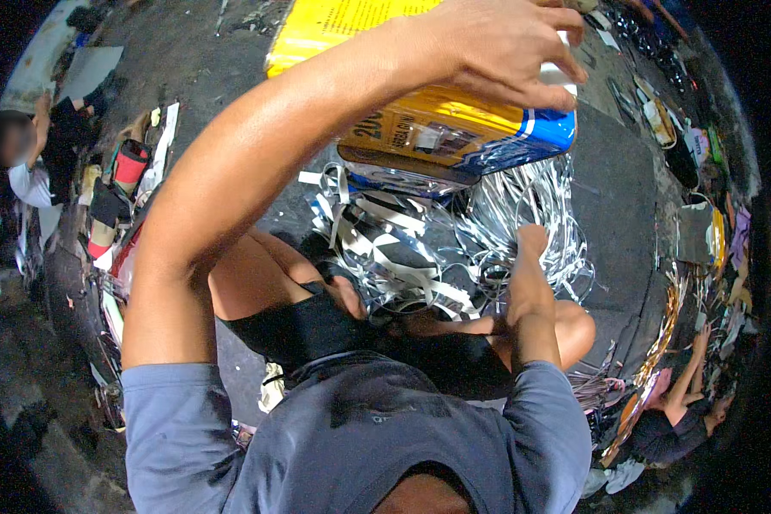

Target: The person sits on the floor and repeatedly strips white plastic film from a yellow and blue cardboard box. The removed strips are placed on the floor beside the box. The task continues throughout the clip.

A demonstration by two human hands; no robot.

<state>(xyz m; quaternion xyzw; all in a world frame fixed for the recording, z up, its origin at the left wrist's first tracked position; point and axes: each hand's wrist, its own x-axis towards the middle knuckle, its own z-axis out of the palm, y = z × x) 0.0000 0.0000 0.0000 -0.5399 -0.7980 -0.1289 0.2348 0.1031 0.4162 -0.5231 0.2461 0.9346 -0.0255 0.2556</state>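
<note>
My left arm reaches up and across, and my left hand (518,56) is closed around the right end of a boxy yellow-and-blue tin (454,120). The tin is tilted on its side, above a pile of shiny silver strips (403,248). Part of it is hidden behind my forearm and cut off by the top of the view. Lower down, my right hand (531,240) is closed at a thick bundle of silver strips (540,193), its fingertips mostly hidden. The strips spread over the floor before my crossed legs.
On the left lie a red-and-black cylinder (129,165) and assorted scraps. Copper-coloured strips (655,343) and more clutter line the right side. One person (30,154) is at the far left; another (677,424) is at the lower right. Dark flooring (612,223) runs beside the silver bundle.
</note>
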